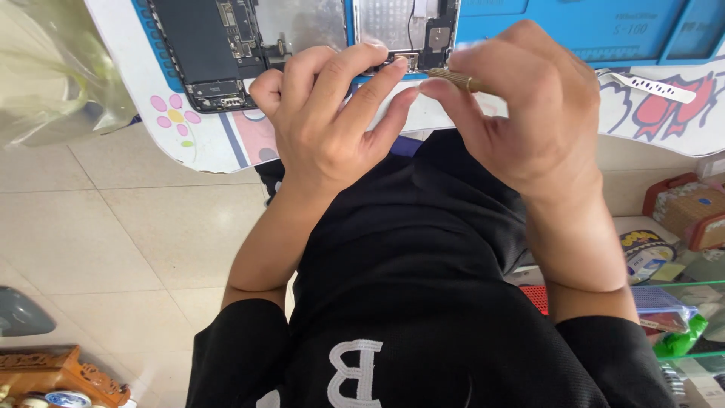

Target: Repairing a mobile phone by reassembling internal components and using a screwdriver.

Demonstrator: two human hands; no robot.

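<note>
While the camera looks straight down from the head, both hands meet at the top centre of the frame.

Left hand: the left hand (321, 121) is bent, its fingertips pressing on the lower edge of the opened smartphone (302, 38); it steadies the phone but does not enclose anything.

Right hand: the right hand (529, 113) pinches a brass-coloured screwdriver (453, 79) between thumb and fingers (the tip is hidden behind the left fingers, so I cannot tell exactly what it touches).

Opened smartphone: it lies at the top centre in two halves, the body with the black battery to the left, the metal-backed screen half to the right.

Blue repair mat: the blue repair mat (589, 30) is under the phone, along the top edge.

Tweezers: white tweezers (653, 85) lie at the upper right, apart from the right hand.

Table: the white table (204, 143) has a flower drawing at the upper left.

Floor: the beige tiled floor (113, 234) fills the left side.
</note>
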